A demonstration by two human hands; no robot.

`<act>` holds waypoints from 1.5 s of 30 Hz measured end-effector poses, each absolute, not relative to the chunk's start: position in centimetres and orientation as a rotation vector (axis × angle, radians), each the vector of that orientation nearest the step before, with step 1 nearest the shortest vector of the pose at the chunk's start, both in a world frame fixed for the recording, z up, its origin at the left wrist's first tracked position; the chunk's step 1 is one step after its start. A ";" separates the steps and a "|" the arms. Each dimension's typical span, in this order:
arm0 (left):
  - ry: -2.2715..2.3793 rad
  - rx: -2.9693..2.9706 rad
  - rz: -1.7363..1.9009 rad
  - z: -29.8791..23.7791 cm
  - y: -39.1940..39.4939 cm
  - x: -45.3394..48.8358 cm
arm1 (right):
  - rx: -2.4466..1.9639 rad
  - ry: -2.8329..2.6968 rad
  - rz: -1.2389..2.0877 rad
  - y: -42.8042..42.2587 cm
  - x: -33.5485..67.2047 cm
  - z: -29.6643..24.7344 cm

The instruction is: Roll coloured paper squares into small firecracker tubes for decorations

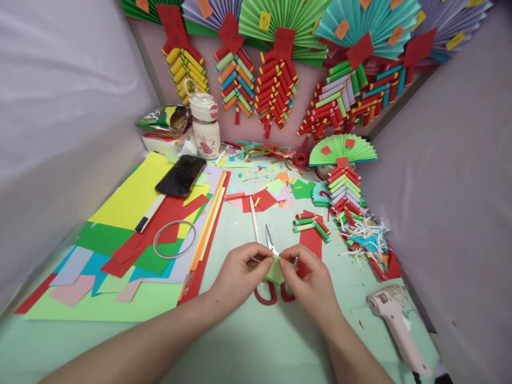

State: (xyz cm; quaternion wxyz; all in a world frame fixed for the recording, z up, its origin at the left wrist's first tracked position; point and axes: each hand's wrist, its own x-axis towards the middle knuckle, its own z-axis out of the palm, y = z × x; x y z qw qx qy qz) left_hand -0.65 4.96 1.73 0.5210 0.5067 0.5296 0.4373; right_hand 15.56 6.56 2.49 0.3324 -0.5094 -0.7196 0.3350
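At our far left lie the sheets of coloured paper [132, 197], with a phone [181, 175] on top at the back and a thin ring [175, 239] nearer us. Our left hand [240, 269] comes in from that side, thumb and forefinger closed narrowly on the left edge of a small piece of light green paper [276, 273]. The piece sits right between our two hands, held just above the table [248, 341], so neither hand is nearer to it than the other. Under it lie the scissors [271, 241], their long axis running away from us, tips toward the back and red handles toward us. We cannot tell whether paper and scissors touch. Our right hand [310, 280] pinches the right edge in the same narrow way. Beyond it lie a few rolled paper tubes [312, 224], and at the far right, well apart, the glue gun [394, 322].
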 end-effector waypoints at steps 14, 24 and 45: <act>1.302 1.490 0.965 2.1 5.1 -1.2 | -1.290 -1.911 0.956 6.7 15.8 2.4; 1.380 1.393 1.008 1.9 5.2 -1.3 | -1.199 -1.759 1.152 7.3 16.6 1.9; 1.272 1.169 1.024 2.3 5.3 -1.1 | -1.386 -1.606 1.265 7.2 16.3 2.1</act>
